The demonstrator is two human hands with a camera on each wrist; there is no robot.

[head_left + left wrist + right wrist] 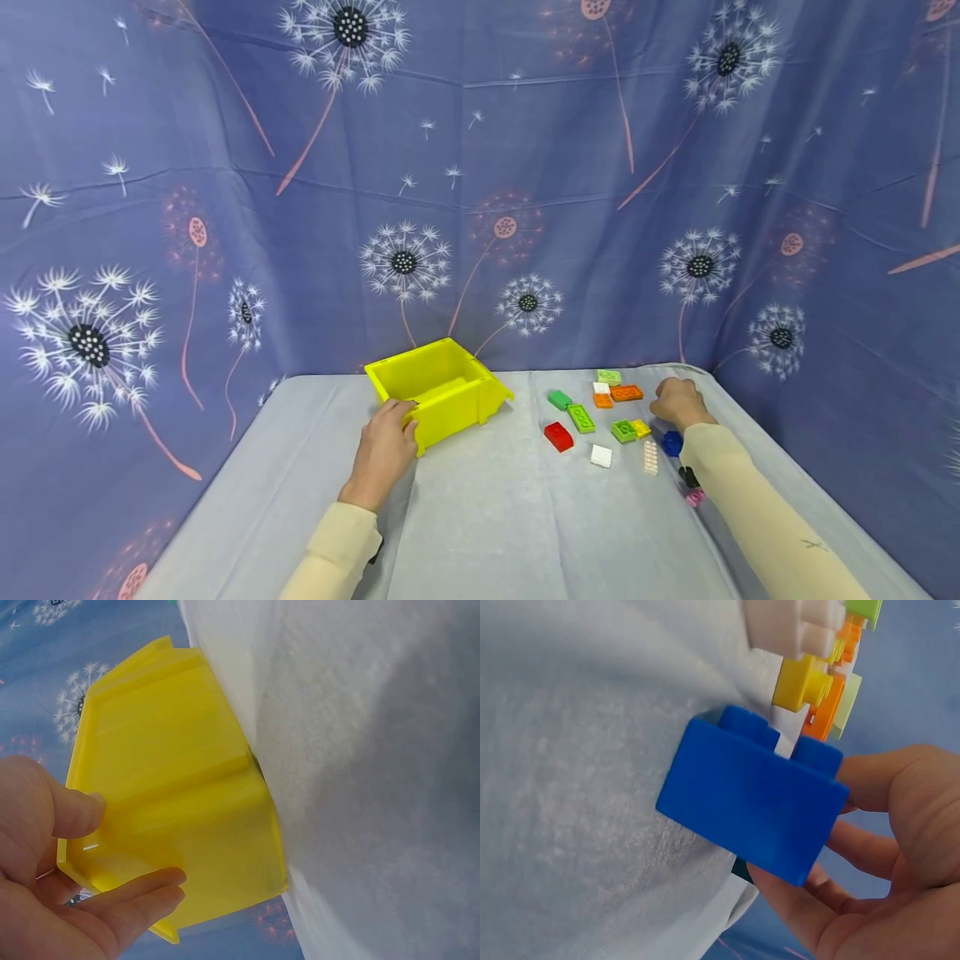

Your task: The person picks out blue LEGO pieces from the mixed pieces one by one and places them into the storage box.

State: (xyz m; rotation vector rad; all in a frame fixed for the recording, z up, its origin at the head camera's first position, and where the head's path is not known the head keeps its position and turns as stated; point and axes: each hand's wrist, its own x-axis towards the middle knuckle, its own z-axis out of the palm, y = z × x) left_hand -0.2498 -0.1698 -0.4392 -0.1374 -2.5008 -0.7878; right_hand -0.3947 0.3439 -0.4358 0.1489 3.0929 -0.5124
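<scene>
A yellow storage bin (450,421) stands tilted in angle on the left of the table. My left hand (382,450) grips its near left corner; in the left wrist view the thumb and fingers (142,900) lie against the bin's outer walls. At the far right, my right hand (681,404) is low over the table with curled fingers. A blue brick (754,799) fills the right wrist view in front of that hand and hides its fingertips. Beside one finger a bit of a dark green piece (742,870) shows; whether the fingers pinch it is hidden.
Several loose bricks lie between bin and right hand: a red brick (558,437), a white brick (601,456), a green brick (581,418), an orange brick (626,392) and a yellow brick (641,428). A pink piece (695,497) lies by the right forearm. Patterned cloth encloses the table.
</scene>
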